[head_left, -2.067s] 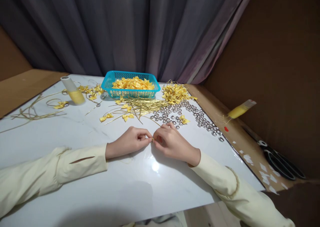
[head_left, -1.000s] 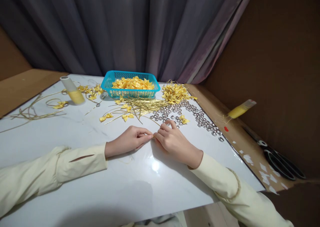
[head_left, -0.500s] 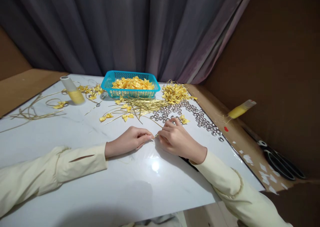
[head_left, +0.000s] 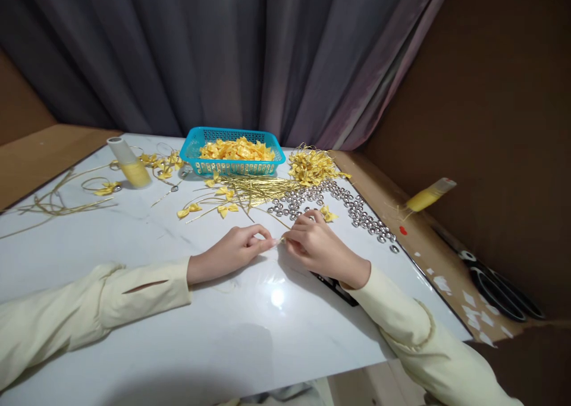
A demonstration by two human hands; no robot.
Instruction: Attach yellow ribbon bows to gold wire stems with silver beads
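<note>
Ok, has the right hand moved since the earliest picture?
Yes. Measured against the teal plastic basket, the right hand has shifted slightly to the right, and a black object now shows below its wrist.

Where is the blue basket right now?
In the head view, left of centre, the blue basket sits at the back of the table, beyond the gold wires and left of the yellow bow pile.

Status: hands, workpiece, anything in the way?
Right hand pinching thin gold cord. Left hand at its tip, grip too small to confirm. Dark object partly hidden by right sleeve, unidentified.
</note>
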